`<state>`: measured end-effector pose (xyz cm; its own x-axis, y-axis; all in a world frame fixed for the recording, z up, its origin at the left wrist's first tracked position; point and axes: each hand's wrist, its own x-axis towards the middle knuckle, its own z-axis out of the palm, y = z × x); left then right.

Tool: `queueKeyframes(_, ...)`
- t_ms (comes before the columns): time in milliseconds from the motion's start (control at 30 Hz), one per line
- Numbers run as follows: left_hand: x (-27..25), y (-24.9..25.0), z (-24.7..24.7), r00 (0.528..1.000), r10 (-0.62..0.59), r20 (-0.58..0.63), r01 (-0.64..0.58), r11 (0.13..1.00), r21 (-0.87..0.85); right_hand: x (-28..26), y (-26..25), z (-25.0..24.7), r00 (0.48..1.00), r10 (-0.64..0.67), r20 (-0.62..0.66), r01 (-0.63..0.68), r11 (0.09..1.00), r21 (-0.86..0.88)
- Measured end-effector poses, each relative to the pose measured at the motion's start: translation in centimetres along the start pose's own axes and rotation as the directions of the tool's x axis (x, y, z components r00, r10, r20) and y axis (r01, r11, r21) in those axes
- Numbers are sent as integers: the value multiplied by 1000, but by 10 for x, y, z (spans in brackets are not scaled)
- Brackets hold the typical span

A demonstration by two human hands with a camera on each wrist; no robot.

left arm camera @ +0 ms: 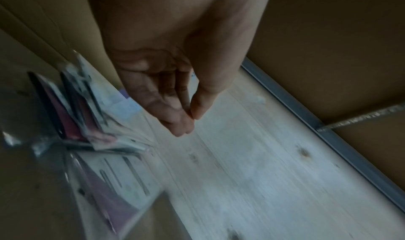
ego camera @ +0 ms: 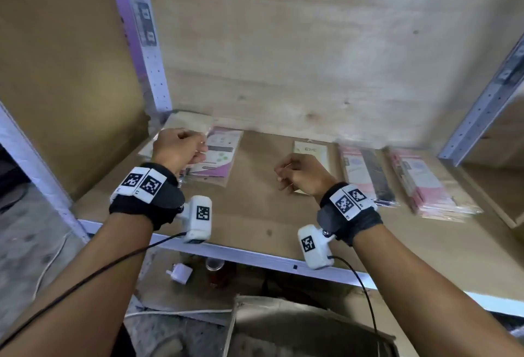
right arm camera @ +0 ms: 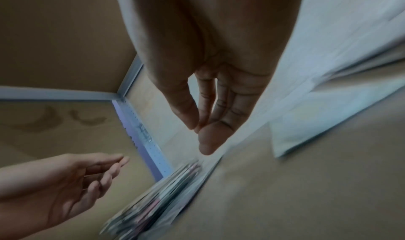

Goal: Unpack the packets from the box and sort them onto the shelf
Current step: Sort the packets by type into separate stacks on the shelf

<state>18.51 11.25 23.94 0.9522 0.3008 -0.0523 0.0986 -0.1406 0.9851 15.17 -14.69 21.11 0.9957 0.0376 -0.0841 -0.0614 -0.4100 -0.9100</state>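
Several packets lie on the brown shelf board [ego camera: 255,203]. A purple-and-white packet pile [ego camera: 224,152] sits at the back left, seen blurred in the left wrist view as the purple packets [left arm camera: 114,188]. A cream packet [ego camera: 310,149] lies in the middle, and two pink packet piles [ego camera: 365,175] [ego camera: 425,183] lie to the right. My left hand [ego camera: 200,148] hovers over the purple pile's left edge, fingers loosely curled, holding nothing [left arm camera: 188,122]. My right hand [ego camera: 283,176] hangs over the cream packet, also loosely curled with nothing in it [right arm camera: 201,134]. The cardboard box [ego camera: 283,325] stands below the shelf edge.
Perforated metal uprights [ego camera: 147,53] [ego camera: 482,107] frame the shelf, with a plywood back wall [ego camera: 312,58]. A metal rail [ego camera: 241,254] edges the front. On the lower level lie a white plug [ego camera: 180,273] and a small glass [ego camera: 215,264]. Bare board shows between the purple and cream packets.
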Motion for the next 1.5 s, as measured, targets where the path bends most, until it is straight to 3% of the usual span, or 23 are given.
queueKeyframes(233, 13, 0, -37, 999, -40, -8, 40, 999, -26, 77, -36, 82, 988, 121, 95, -117, 992, -44)
queueKeyframes(433, 16, 2, -46, 1000, 12, -11, -12, 999, -44, 130, -47, 116, 973, 232, 6, -222, 937, -271)
queueKeyframes(600, 19, 0, -49, 1000, 19, -3, -19, 1000, -20, 135, -48, 118, 969, 246, 26, -241, 963, -123)
queueKeyframes(700, 18, 0, -52, 999, 50, -8, -50, 999, -3, 119, -49, 113, 969, 246, 16, -246, 967, 63)
queueKeyframes(833, 15, 0, -52, 987, 69, 145, -88, 988, 127, 80, -46, 85, 986, 167, 18, -165, 952, 257)
queueKeyframes(900, 11, 1, -48, 961, 83, 265, -160, 946, 283, 57, -49, 66, 990, 136, 41, -142, 929, 342)
queueKeyframes(967, 3, 2, -39, 933, 109, 344, -280, 819, 501, 36, -51, 47, 990, 118, 79, -141, 885, 444)
queueKeyframes(1067, -16, 6, -17, 892, 197, 407, -421, 688, 591, 9, -51, 17, 983, 102, 150, -168, 828, 536)
queueKeyframes(1200, -37, 16, 13, 771, 411, 486, -626, 628, 462, -17, -45, -21, 980, 108, 170, -192, 750, 633)
queueKeyframes(1333, -54, 23, 37, 698, 520, 493, -703, 631, 328, -37, -29, -51, 982, 131, 133, -187, 685, 704)
queueKeyframes(1433, -64, 27, 56, 659, 551, 513, -714, 673, 194, -48, -14, -66, 989, 110, 98, -147, 711, 688)
queueKeyframes(1500, -67, 25, 71, 677, 539, 501, -650, 757, 63, -54, 2, -72, 992, 96, 82, -126, 769, 627)
